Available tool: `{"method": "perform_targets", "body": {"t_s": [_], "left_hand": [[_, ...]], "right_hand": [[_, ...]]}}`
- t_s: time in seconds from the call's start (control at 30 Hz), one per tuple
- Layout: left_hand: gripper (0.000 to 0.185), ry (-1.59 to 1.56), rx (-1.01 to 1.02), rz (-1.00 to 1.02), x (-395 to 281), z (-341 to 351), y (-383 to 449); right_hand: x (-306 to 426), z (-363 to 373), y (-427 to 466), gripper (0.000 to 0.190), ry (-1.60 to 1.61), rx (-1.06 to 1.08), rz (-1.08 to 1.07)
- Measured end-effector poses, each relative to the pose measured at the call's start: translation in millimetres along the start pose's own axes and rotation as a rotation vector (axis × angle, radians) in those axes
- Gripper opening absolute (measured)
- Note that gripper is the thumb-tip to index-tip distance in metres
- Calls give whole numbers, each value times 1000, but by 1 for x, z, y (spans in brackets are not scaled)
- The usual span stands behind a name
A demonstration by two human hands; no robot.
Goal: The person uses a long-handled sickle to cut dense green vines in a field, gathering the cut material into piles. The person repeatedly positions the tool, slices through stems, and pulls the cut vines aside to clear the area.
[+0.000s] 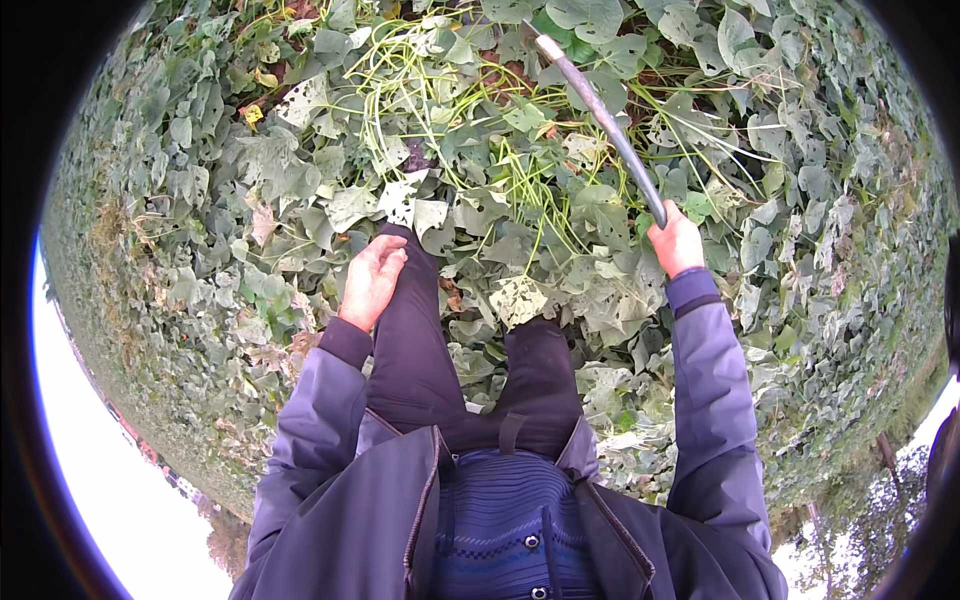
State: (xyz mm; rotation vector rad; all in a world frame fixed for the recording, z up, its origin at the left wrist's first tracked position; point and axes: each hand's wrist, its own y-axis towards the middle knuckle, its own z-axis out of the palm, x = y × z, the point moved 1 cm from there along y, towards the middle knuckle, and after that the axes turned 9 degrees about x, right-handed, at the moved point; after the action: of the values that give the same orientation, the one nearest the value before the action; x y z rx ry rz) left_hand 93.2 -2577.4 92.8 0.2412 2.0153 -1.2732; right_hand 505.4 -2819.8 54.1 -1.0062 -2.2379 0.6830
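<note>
My right hand (676,238) grips the end of a long, dark, slightly curved tool handle (611,127). The handle slants up and left to a pale metal collar (550,48). Beyond the collar, a short piece of thin blade (529,28) shows; the rest is lost among the leaves, so the exact tool is unclear. My left hand (373,281) rests by my left knee with its fingers loosely bent and nothing seen in it. Before me, a heap of pale green vine stems (405,82) lies on the leaves, and more bare stems (532,195) stick up between my hands.
Broad-leaved vines (187,180), many leaves full of holes, cover the ground on every side. My dark-trousered legs (409,337) stand among them, feet mostly hidden. Small patches of reddish soil (510,71) show near the blade. Trees (847,532) rise at the lower right edge.
</note>
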Motion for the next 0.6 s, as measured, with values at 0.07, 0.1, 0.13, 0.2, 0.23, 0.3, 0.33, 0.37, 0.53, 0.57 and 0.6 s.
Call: {"method": "perform_targets", "body": {"t_s": [0.07,0.1,0.13,0.2,0.23,0.3,0.33,0.37,0.53,0.57,0.6], "left_hand": [[22,-58,-26,-24,21,-11,-11],[23,-33,-24,-105,18,-18,-17],[23,-26,-38,-142,27,-25,-26],[23,-34,-77,-174,43,-39,-42],[24,-58,-103,-170,52,-43,-51],[24,-65,-129,-221,90,-57,-75],[24,-57,-109,-244,96,-62,-81],[25,-47,-94,-262,99,-64,-82],[19,-250,-79,-319,171,-70,-71],[19,-275,-43,-314,178,-63,-57],[20,-220,-51,-296,153,-59,-53]], "right_hand": [[16,6,63,23,-153,-6,-82],[13,9,79,23,-241,2,-64],[1,14,84,23,-314,4,-54],[-55,12,77,22,-435,77,66],[-102,3,57,22,-488,148,173],[-199,-43,-15,19,-478,185,423],[-265,-69,-71,22,-483,94,512],[-324,-95,-132,26,-556,26,613],[-446,-220,-349,35,-490,57,1074],[-447,-232,-377,26,-478,-123,1059],[-435,-186,-362,20,-76,-214,1103]]}}
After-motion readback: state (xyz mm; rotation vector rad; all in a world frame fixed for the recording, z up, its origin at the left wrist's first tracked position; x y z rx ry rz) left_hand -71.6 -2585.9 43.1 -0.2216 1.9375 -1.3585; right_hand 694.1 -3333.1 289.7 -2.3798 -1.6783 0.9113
